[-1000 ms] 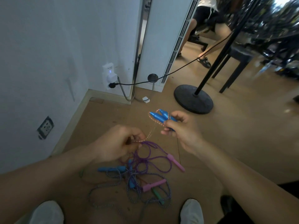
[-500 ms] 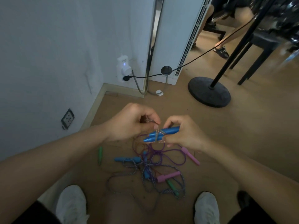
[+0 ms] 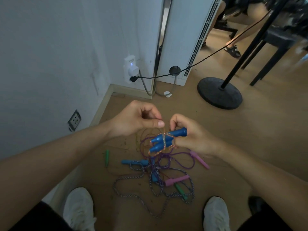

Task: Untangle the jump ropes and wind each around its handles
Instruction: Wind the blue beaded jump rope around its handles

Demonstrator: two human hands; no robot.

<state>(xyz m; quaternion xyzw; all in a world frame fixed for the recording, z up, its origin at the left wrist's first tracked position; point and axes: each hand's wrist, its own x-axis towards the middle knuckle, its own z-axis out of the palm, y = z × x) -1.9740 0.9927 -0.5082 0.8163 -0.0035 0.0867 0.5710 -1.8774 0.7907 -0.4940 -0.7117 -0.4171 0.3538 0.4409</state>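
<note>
Close together, right hand (image 3: 195, 138) grips blue handles (image 3: 176, 135); left hand (image 3: 133, 120) pinches their orange rope (image 3: 164, 141).

White wall (image 3: 50, 47) left, wood floor (image 3: 266, 130) — dim light. Wall outlet (image 3: 131, 70) with black cable (image 3: 150, 77), white slatted unit (image 3: 183, 39), round black stand base (image 3: 219, 93), dark bench (image 3: 280, 40) behind.

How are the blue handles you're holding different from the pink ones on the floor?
The two dark blue plastic handles sit side by side in the right hand; the two pink plastic handles lie apart on the wooden floor. The blue pair has thin orange rope wound round it; the pink pair's purple rope lies loose. Both pairs are slim jump-rope handles.
</note>
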